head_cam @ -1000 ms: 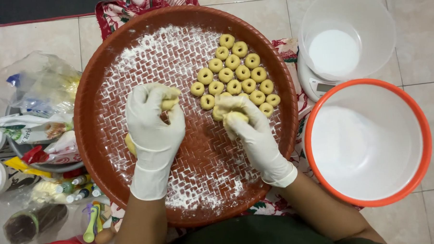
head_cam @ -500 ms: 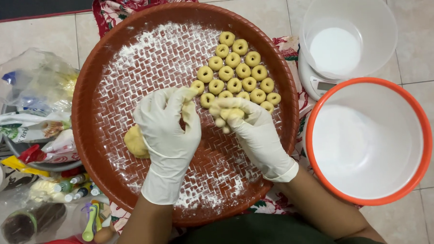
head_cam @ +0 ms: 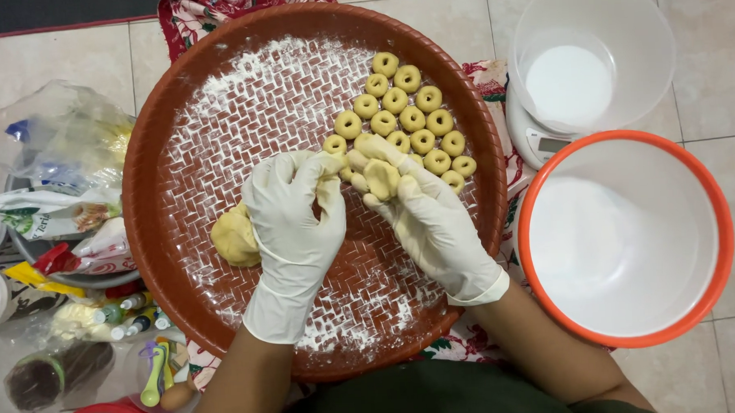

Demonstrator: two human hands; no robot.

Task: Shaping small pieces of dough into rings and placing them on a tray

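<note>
Your right hand point(head_cam: 420, 209) cups a small piece of dough point(head_cam: 380, 178) on its curled, gloved fingers, and your left hand point(head_cam: 293, 213) curls loosely beside it, fingertips almost meeting the right's, gripping nothing that shows. Both hover over the floured brown tray point(head_cam: 150, 157), just below the dough rings point(head_cam: 407, 120). The dough lump point(head_cam: 232, 236) lies by your left palm; bare weave stretches left to the rim.

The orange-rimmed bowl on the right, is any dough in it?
No, the orange-rimmed bowl shows only a bare white inside.
</note>
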